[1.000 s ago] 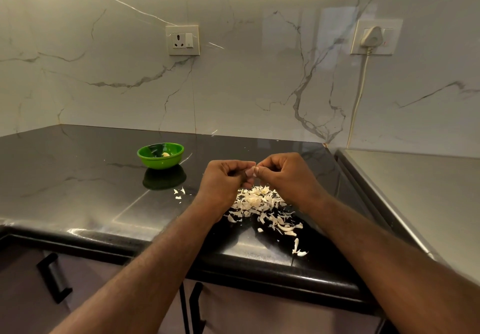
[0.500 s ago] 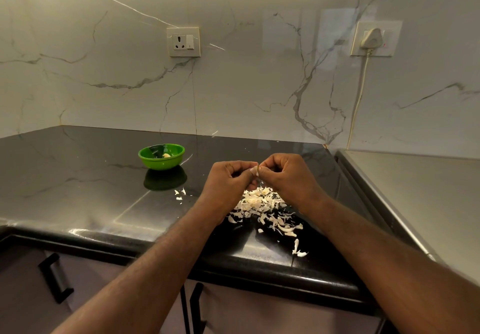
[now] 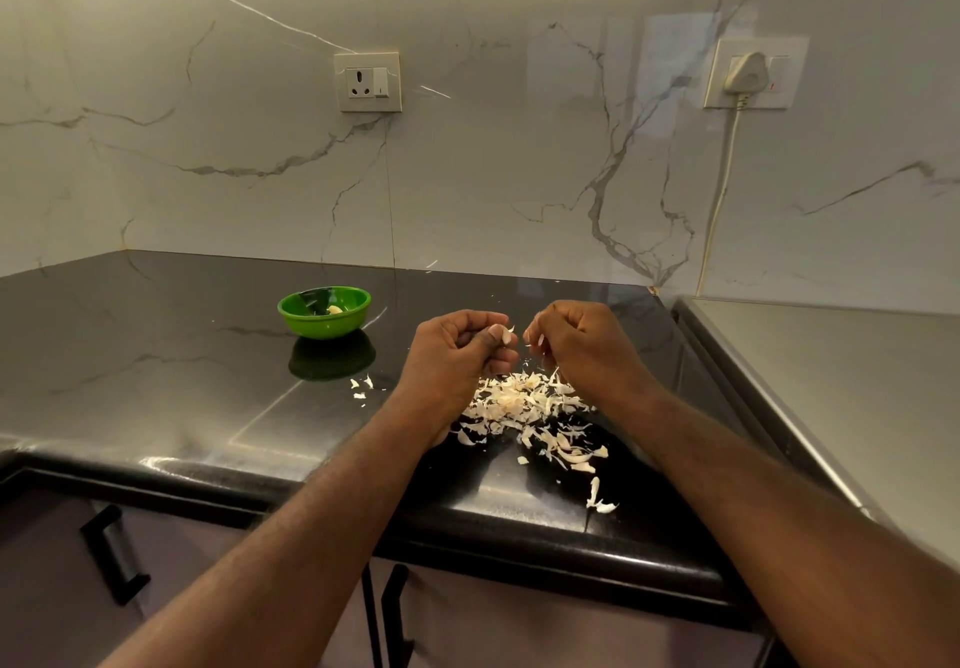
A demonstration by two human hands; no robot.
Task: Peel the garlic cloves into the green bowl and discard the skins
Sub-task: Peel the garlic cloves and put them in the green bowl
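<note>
The only view comes from a wide-angle camera worn on the person's head. It looks forward and down across the dark counter (image 3: 156, 381) toward the marble wall (image 3: 519, 173), which it faces nearly square on, with the room's corner at the left. The counter's front edge crosses the lower part of the frame, and the cabinet doors (image 3: 519, 626) below it are seen steeply from above. Both forearms enter from the bottom corners. The left hand (image 3: 457, 360) and right hand (image 3: 582, 350) sit near the centre, close beneath the lens.
</note>
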